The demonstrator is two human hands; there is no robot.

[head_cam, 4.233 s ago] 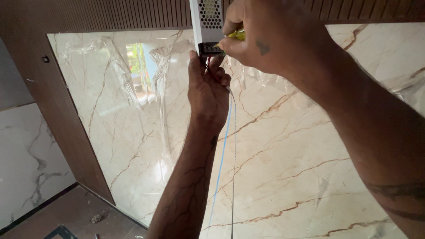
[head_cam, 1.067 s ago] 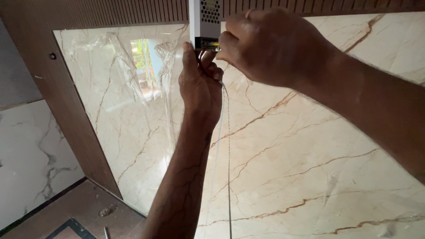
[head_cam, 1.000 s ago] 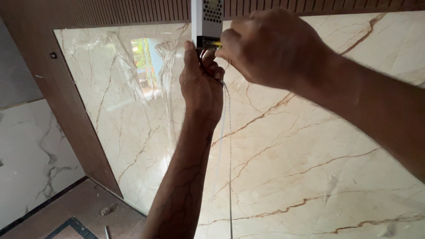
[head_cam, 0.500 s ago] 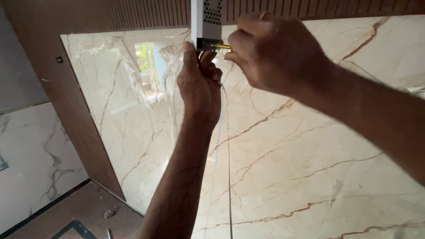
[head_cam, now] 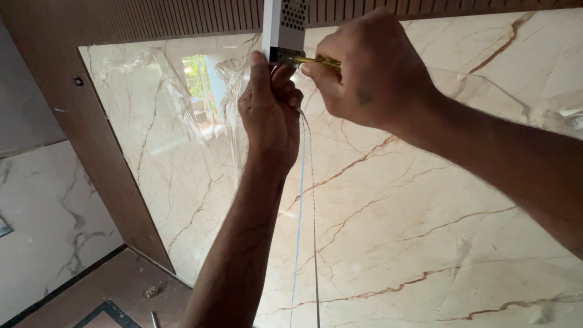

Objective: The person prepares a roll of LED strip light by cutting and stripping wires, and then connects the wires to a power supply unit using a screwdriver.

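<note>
- Perforated metal box (head_cam: 284, 27), top centre of frame, on the wall; its lower terminal end is where you work.
- Your right hand (head_cam: 370, 73) is closed round a yellow-handled screwdriver (head_cam: 316, 61), tip at the terminals.
- Your left hand (head_cam: 270, 112) pinches thin wires (head_cam: 302, 182) at the box; they hang down the marble panel (head_cam: 425, 212).
- Judged: wiring under way; I can't tell how many terminals are tightened.

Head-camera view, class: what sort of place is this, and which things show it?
Probably an indoor room being fitted out. A glossy marble-look wall panel wears protective film under wooden slats, and loose wires hang from a perforated metal box.
</note>
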